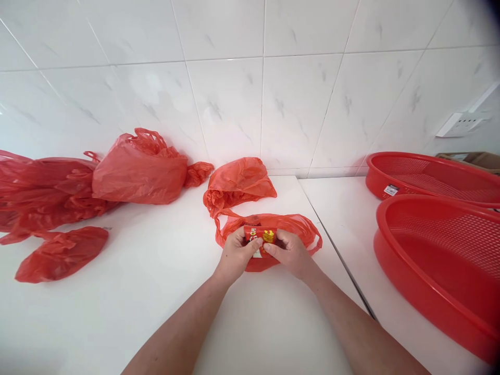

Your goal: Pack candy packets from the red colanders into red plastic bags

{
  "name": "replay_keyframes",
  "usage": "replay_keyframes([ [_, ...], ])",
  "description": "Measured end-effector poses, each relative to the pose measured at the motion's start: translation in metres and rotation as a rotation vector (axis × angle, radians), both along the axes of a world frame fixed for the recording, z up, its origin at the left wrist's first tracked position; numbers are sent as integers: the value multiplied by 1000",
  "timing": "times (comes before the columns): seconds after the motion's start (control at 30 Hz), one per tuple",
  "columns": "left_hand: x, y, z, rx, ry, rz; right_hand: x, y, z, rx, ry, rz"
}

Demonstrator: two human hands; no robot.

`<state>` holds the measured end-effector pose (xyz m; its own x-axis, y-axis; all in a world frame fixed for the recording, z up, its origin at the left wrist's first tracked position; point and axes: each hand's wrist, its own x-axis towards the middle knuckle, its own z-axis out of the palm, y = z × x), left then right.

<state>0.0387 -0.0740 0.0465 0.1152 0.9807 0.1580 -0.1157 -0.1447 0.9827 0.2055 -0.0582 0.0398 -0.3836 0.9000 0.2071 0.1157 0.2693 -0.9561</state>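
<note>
My left hand (235,254) and my right hand (289,253) meet at the middle of the white counter (156,291). Both are closed in a pinch on a small red packet with yellow print (261,236), one hand at each side. The packet sits at the mouth of a red plastic bag (302,227) that lies flat under my hands, its handles spread to left and right. Another crumpled red bag (239,183) lies just behind it.
Several more red plastic bags lie at the left: a full one (139,169), a flat heap (42,190) and a small one (62,253). Two red mesh baskets (437,260) (429,177) stand at the right. A tiled wall with a socket (461,125) rises behind.
</note>
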Motion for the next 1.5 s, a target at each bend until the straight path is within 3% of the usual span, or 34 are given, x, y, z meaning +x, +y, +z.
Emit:
replay_keyframes([
  [0.3, -1, 2, 0, 16, -45, 17, -1, 0, 0, -19, -67, 16],
  [0.57, -1, 3, 0, 69, -58, 28, 3, 3, 1, 67, -21, -42],
  [1.1, -4, 5, -3, 0, 63, 156, 0, 1, -1, -65, -128, 48],
  [1.5, -3, 4, -3, 62, 40, 147, 0, -1, 1, 44, -84, 62],
])
